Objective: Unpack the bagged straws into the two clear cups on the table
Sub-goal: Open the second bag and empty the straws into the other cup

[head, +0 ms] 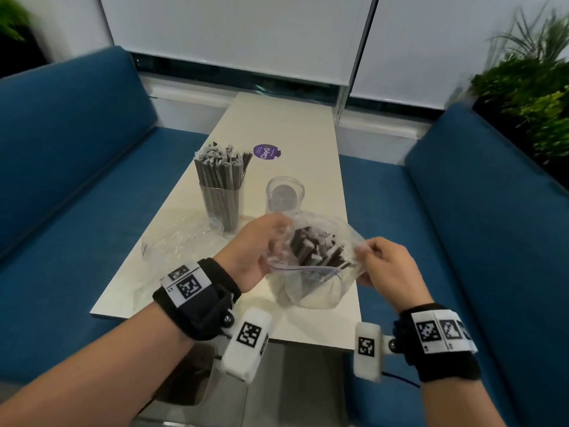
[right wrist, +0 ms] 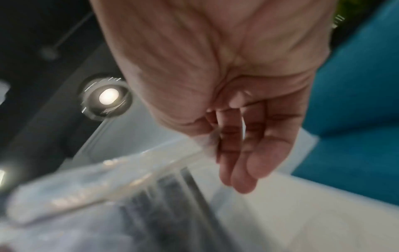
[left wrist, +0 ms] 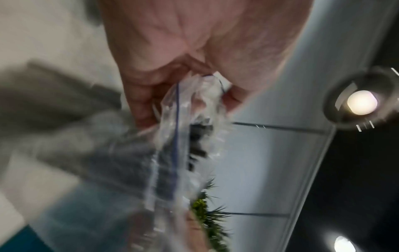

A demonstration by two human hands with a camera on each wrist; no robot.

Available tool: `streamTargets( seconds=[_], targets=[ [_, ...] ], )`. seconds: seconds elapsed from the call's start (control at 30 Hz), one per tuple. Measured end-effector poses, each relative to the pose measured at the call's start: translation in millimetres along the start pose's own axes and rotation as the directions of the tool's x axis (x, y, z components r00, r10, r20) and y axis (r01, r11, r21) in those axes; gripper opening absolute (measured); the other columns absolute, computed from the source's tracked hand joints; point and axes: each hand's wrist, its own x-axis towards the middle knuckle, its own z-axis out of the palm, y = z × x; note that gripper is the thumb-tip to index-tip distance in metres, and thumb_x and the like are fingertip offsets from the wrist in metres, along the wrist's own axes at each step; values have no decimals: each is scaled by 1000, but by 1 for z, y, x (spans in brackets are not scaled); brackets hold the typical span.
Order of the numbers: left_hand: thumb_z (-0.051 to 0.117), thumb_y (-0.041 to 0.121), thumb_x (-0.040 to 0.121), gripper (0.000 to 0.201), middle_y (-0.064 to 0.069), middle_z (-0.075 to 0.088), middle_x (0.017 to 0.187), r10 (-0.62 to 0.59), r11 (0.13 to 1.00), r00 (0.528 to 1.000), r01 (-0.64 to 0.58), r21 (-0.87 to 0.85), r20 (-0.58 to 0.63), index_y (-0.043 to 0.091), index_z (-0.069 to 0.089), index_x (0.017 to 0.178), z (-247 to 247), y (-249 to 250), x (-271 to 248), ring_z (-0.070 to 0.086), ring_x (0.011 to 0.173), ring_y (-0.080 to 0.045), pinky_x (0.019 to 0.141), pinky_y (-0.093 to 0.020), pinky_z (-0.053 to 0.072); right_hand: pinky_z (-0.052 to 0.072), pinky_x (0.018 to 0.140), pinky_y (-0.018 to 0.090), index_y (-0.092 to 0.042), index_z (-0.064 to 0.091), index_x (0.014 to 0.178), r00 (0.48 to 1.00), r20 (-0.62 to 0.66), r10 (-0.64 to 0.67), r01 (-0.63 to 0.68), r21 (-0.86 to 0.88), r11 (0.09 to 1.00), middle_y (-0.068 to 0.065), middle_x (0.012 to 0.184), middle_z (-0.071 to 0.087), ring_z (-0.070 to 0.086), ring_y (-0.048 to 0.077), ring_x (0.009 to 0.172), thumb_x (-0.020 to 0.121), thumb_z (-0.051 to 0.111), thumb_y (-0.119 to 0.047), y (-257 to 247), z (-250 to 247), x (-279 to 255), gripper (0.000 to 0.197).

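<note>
A clear zip bag (head: 317, 285) of dark wrapped straws (head: 311, 248) is held over the near part of the white table (head: 277, 124), its mouth spread wide. My left hand (head: 261, 241) grips the bag's left rim (left wrist: 194, 102). My right hand (head: 381, 260) pinches the right rim (right wrist: 207, 145) between thumb and fingers. Behind the bag stands an empty clear cup (head: 284, 195). To its left, a second clear cup (head: 221, 208) is packed with upright dark straws (head: 220, 167).
An empty crumpled clear bag (head: 178, 238) lies on the table's left side. A purple round sticker (head: 266, 152) sits further back. Blue benches (head: 77, 180) flank the table on both sides, and plants (head: 529, 87) stand at the right.
</note>
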Motion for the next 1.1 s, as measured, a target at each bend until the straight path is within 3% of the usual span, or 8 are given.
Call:
streamTargets(
  seconds=[0.2,0.33,0.5,0.6,0.77,0.9,0.97,1.1],
  targets=[
    [74,72,73,51,-24,74,110,236,838,969,-240,491,72,37,63,108,0,-11,-5,64,76,-35,68,-36,51,58,75,40,-12,69,89,993,64,102,-120,630,767,9,84,72,68,24,77,104,47,-5,-20,19,0,28],
    [51,48,103,51,16,64,59,318,864,942,-242,441,-105,5,76,93,0,-11,2,54,58,-11,68,-28,49,52,65,35,-15,63,79,994,-14,110,-89,490,867,1,75,67,65,16,70,101,55,-31,-23,33,-5,28],
    [60,52,97,46,-3,72,73,112,986,972,-82,147,-209,14,63,71,-6,-10,9,64,78,-24,95,-49,49,60,82,50,-6,64,103,994,109,4,-54,458,887,18,103,73,73,21,88,91,67,-57,-18,38,-12,53],
    [72,75,73,74,-14,72,104,102,988,985,-84,132,-137,13,73,113,-5,-10,7,60,91,-28,101,-54,48,58,83,42,-19,76,79,998,45,51,-66,467,882,6,81,79,76,26,87,104,50,-54,-19,37,-6,51],
    [78,48,83,43,-5,63,98,157,953,988,-153,261,8,15,64,106,0,-18,2,53,75,-22,68,-41,54,48,62,33,-6,47,74,995,-101,-2,37,337,941,10,65,49,59,6,44,103,55,-51,-19,39,-2,54],
    [57,24,104,21,-13,57,85,116,979,988,-96,179,-101,15,69,90,-3,-19,7,51,78,-27,82,-60,61,58,84,45,-21,56,109,997,80,4,-33,369,929,-1,84,79,73,10,74,95,73,-40,-9,35,-2,29],
    [51,24,107,24,-12,57,76,122,987,973,-99,125,-194,14,62,88,-8,-19,10,51,75,-27,76,-48,61,56,88,40,-31,56,120,990,144,-5,-46,351,935,-3,101,81,75,14,95,91,77,-39,-1,26,-7,36],
    [45,24,108,21,-4,63,69,62,998,958,-66,-5,-279,13,56,94,-15,-21,12,66,57,-21,53,-32,57,55,67,32,-23,62,117,980,201,7,-77,347,935,3,93,73,69,12,72,95,73,-22,10,13,-14,25]
  ],
)
